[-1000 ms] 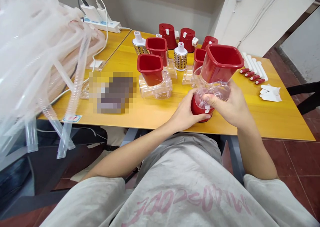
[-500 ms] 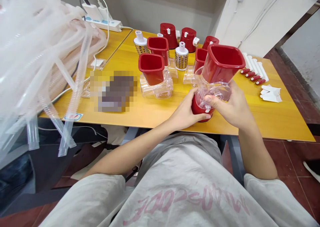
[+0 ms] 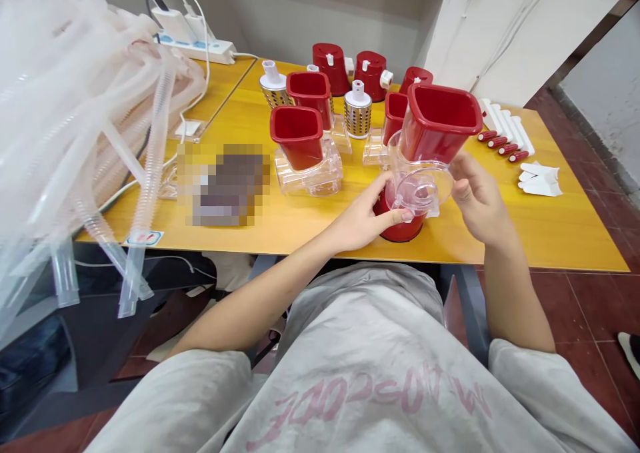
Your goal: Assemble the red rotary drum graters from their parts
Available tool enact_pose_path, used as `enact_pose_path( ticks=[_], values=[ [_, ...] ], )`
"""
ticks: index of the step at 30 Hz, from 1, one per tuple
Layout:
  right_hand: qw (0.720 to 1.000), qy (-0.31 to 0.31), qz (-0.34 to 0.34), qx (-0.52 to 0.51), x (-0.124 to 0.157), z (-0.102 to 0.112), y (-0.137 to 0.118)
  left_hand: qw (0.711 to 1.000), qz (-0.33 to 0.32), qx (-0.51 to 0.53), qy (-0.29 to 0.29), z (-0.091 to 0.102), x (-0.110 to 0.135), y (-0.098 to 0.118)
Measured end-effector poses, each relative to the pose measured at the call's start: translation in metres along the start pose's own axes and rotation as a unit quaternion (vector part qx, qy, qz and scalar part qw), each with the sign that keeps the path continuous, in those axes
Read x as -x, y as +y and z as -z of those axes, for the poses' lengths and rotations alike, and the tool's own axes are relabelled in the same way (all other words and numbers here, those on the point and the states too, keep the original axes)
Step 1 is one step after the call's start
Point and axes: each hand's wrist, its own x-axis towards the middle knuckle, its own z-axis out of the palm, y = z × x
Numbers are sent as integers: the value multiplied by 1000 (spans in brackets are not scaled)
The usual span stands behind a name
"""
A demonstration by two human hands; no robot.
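**Left hand (image 3: pixel 363 216) grips grater (image 3: pixel 420 190); right hand (image 3: pixel 477 200) open alongside**

The left hand's fingers wrap the clear housing low down, by the red base (image 3: pixel 400 231). The right hand stands half open, fingers loosely curled, just off the housing and holding nothing. The grater sits tilted, its long axis rising from the base, nearest the person, up and away to the red hopper (image 3: pixel 437 123). The left hand lies nearer the base; the right lies beside the housing's upper part. Whether the base bears on the worktop (image 3: pixel 565 233) cannot be told.

Just beyond stands a second grater (image 3: pixel 310 176), then steel drums (image 3: pixel 357 110) and red caps (image 3: pixel 333 70). Red-tipped rods (image 3: pixel 503 145) and white pieces (image 3: pixel 540 183) lie right. Clear corrugated tubing (image 3: pixel 85 106) heaps left, beside a pixelated patch. A power strip (image 3: pixel 195 48) lies farthest.
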Motion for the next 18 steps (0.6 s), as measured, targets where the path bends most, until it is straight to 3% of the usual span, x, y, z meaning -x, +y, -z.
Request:
enact_pose_path(
  ticks=[4,7,11,14,18],
  values=[
    [989,-2,-45,-140,11,1,40,999,12,12,-34,13,-5,-4],
    [985,17,-84,-148,26,-12,55,997,-11,9,-71,26,-9,-7],
    [977,-12,-125,-175,37,-21,57,995,-34,-60,-78,31,-7,-7],
    [973,-1,-160,-165,37,-20,51,994,-29,-89,-52,24,-3,-7],
    [959,-46,-224,-169,38,-18,43,996,-7,-82,-42,16,1,-9]
  ],
)
